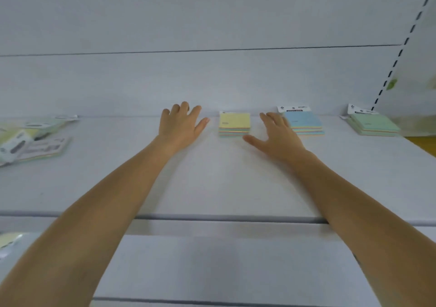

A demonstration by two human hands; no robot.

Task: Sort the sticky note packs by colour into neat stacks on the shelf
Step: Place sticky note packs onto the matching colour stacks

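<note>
Both hands are hovering spread wide and empty over the shelf, the left hand and right hand flanking the yellow stack; blue stack and green stack are lying rightward.

Far out from the left hand, a loose heap of packs is smeared with blur and cut by the frame's edge; its labels cannot be read. Nearer the left elbow, a yellowish pack shows only a corner. The right hand covers the blue stack's near corner. Beyond it, the green stack's header print is too small to read.
</note>
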